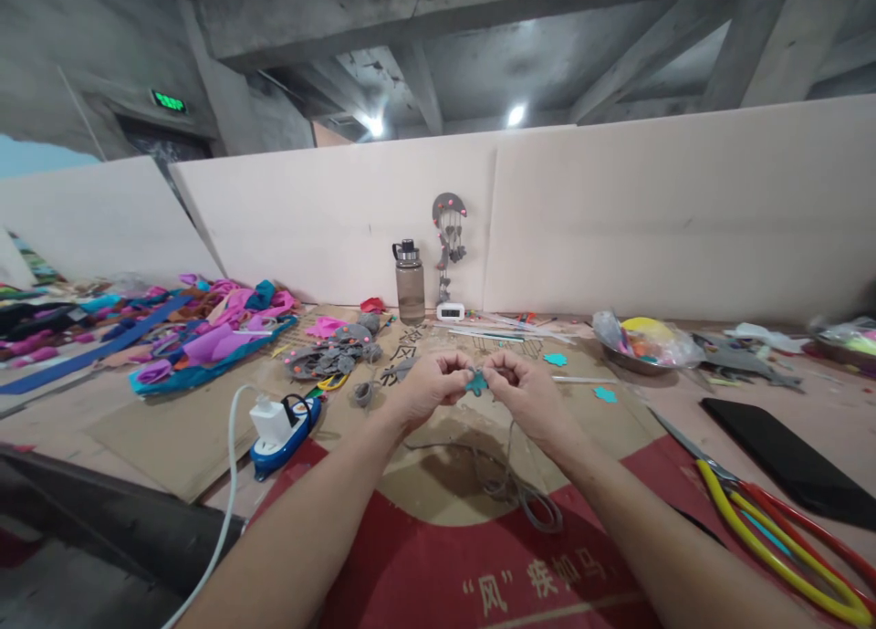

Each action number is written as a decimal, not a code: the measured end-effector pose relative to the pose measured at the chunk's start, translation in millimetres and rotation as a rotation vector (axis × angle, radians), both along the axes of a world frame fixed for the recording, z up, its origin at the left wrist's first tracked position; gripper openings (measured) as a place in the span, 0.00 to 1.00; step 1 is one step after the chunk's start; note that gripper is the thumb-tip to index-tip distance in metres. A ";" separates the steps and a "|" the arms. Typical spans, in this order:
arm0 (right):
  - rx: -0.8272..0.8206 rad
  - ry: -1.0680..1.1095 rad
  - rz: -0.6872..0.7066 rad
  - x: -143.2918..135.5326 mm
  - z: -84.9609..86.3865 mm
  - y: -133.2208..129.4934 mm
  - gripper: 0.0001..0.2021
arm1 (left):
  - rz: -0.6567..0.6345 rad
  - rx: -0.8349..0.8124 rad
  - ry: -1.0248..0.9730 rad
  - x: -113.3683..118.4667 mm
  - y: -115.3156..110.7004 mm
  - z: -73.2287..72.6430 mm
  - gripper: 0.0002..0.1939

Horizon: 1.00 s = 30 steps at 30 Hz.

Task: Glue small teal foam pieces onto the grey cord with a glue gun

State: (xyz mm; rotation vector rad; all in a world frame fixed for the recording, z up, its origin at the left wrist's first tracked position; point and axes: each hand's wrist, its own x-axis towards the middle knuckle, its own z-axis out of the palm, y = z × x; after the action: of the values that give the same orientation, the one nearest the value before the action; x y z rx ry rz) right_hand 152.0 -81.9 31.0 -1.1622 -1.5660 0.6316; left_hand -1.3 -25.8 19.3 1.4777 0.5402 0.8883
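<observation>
Over the middle of the cardboard, my left hand (440, 385) and my right hand (518, 387) come close together, fingertips pinched on a small teal cut-out piece (477, 382). Its exact shape is partly hidden by the fingers. A grey cord (507, 483) runs down from under my right hand and lies in loose loops on the cardboard. Two similar teal cut-outs, one farther back (555, 360) and one to the right (605, 394), lie flat beyond my right hand.
Scissors (735, 487) and a black phone (787, 456) lie at right. At left are a power strip (286, 437) with a white cable and a heap of coloured felt scraps (219, 337). A bottle (411, 287), a grey hanging ornament (450, 232) and a metal bowl (640, 362) stand behind.
</observation>
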 end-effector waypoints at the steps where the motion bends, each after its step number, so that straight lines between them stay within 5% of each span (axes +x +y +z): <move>1: -0.005 0.009 0.004 -0.1 0.0 0.3 0.10 | -0.001 -0.018 -0.002 0.3 0.1 -0.4 0.13; 30: -0.130 0.120 -0.038 -8.0 -4.5 -0.1 0.12 | -0.061 -0.207 -0.029 3.0 7.9 -16.2 0.15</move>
State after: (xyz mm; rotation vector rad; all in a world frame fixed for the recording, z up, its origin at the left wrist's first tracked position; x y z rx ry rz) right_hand 143.9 -82.0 26.5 -1.2247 -1.4154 0.7730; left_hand 1.7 -18.0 3.1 1.2848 0.5460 0.7808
